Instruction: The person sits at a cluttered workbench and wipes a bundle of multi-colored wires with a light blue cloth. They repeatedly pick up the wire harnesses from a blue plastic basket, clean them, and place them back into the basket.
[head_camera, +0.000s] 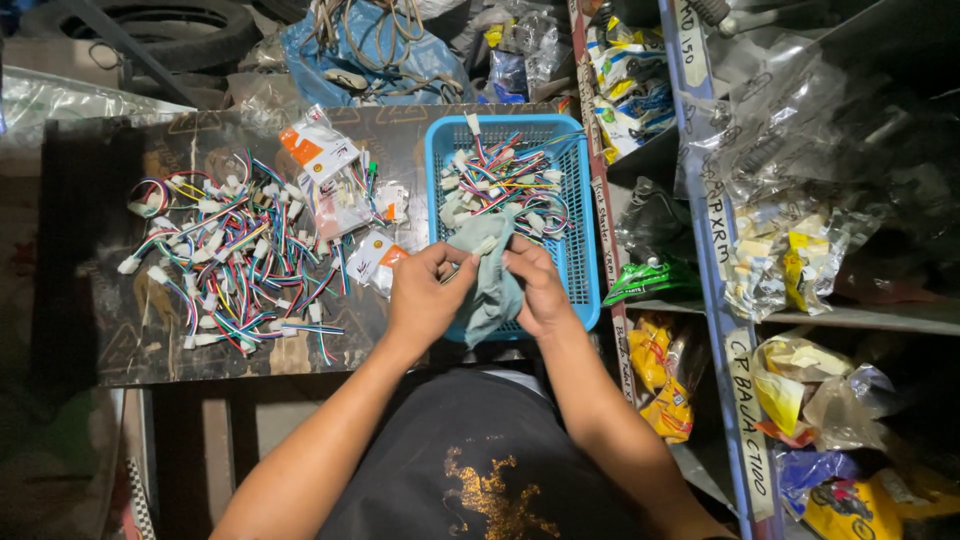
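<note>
My left hand (425, 295) and my right hand (540, 290) both grip a grey-green cloth (490, 280) over the near edge of a blue plastic basket (585, 250). A small white connector shows at the top of the cloth, between my fingertips. Inside the basket lies a tangle of coloured wire harnesses with white connectors (505, 180). A bigger heap of the same coloured wire harnesses (230, 260) spreads over the dark board to the left of my left hand.
Small clear packets with orange labels (330, 170) lie between the heap and the basket. Metal shelves (720, 260) packed with bagged parts stand at the right. A tyre (170, 30) and a blue bag of cables (370, 50) lie behind the board.
</note>
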